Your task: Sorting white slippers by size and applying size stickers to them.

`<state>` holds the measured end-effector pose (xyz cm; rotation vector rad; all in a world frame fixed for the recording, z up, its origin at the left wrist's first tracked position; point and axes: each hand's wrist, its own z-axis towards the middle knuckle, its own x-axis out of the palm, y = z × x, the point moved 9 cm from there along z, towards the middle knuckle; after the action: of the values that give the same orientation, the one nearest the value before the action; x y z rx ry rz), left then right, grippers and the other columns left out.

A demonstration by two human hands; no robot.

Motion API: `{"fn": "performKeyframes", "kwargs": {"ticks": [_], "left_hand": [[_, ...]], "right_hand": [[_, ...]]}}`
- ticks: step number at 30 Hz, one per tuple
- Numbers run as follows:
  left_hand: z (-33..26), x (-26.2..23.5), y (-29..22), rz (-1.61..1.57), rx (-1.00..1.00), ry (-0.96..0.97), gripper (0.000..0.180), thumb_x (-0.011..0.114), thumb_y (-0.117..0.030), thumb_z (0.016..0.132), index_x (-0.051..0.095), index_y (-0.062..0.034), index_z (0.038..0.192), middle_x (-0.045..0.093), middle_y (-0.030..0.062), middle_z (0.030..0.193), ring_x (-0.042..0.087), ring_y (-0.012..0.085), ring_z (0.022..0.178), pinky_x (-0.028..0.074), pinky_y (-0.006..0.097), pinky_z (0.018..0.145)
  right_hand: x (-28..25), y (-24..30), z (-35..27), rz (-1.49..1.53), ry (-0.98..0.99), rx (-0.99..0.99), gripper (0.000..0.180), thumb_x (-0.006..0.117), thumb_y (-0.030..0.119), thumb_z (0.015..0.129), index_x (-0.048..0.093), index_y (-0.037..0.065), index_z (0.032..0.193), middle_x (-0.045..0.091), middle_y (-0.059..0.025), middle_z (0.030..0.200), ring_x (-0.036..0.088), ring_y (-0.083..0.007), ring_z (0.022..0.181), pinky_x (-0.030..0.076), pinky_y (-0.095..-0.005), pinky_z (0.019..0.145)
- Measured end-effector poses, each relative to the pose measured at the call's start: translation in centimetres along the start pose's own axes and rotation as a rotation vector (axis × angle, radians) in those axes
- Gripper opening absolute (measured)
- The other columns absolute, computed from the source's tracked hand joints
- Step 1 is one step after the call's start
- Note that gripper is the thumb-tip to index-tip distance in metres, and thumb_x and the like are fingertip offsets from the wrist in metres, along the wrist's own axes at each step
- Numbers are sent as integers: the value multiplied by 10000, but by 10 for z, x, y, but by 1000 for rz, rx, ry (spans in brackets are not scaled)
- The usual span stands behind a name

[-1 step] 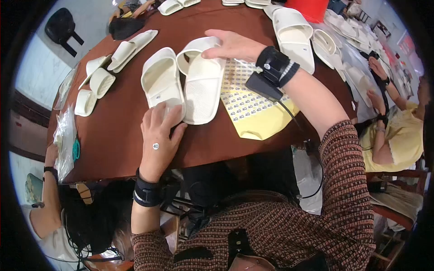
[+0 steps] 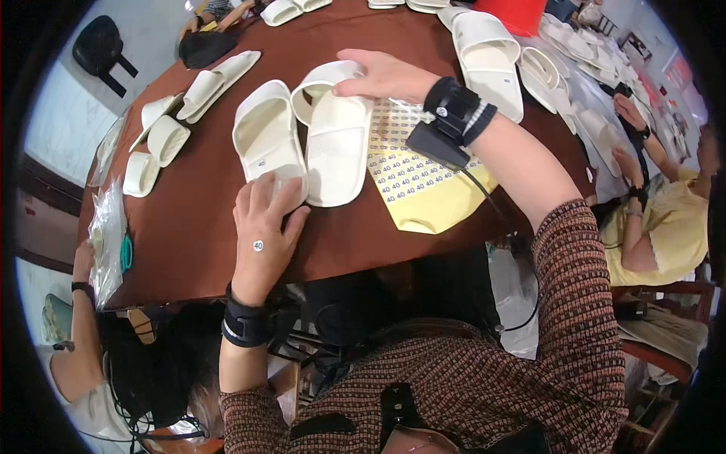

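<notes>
Two white slide slippers lie side by side on the brown tabletop in front of me. My left hand point(image 2: 265, 231) grips the heel of the left slipper point(image 2: 261, 140), its fingers over the sole and its thumb at the edge. A small round sticker point(image 2: 258, 246) is on the back of that hand; another shows near the slipper's heel. At the strap of the right slipper point(image 2: 333, 155), my right hand point(image 2: 382, 74) is closed, thumb inside the opening and fingers past the toe end. Under my right wrist lies a yellow-backed sheet of round stickers point(image 2: 420, 181), partly covered.
More white slippers point(image 2: 165, 140) lie at the left, and a larger pair point(image 2: 488, 64) at the far right by a red container point(image 2: 514, 15). Clear plastic bags point(image 2: 107, 246) and green-handled scissors point(image 2: 126, 253) are at the left edge. Co-workers sit on both sides.
</notes>
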<state>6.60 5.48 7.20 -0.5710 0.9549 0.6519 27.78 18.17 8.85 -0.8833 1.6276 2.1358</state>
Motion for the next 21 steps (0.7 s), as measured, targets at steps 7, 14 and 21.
{"fn": "performKeyframes", "kwargs": {"ticks": [7, 14, 21], "left_hand": [[1, 4, -13, 88, -8, -2, 371, 671, -195, 824, 603, -105, 1178, 528, 149, 1234, 474, 357, 1156, 343, 473, 973], [12, 6, -44, 86, 64, -15, 409, 672, -229, 823, 595, -109, 1206, 495, 111, 1339, 409, 359, 1257, 299, 475, 1038], [13, 23, -51, -41, 78, 23, 388, 671, -221, 817, 617, -114, 1186, 519, 88, 1313, 434, 339, 1228, 295, 465, 1044]], "right_hand": [[-18, 12, -11, -398, -296, -247, 468, 602, 252, 884, 519, -18, 1257, 570, -192, 1209, 569, -330, 1083, 451, -371, 928], [1, 54, -69, -120, -206, -283, 228, 586, 106, 883, 606, -17, 1074, 668, -126, 894, 649, -211, 845, 510, -310, 759], [37, 44, -133, 21, -68, -186, 135, 559, -3, 850, 582, -18, 982, 627, -107, 853, 612, -180, 781, 497, -295, 724]]}}
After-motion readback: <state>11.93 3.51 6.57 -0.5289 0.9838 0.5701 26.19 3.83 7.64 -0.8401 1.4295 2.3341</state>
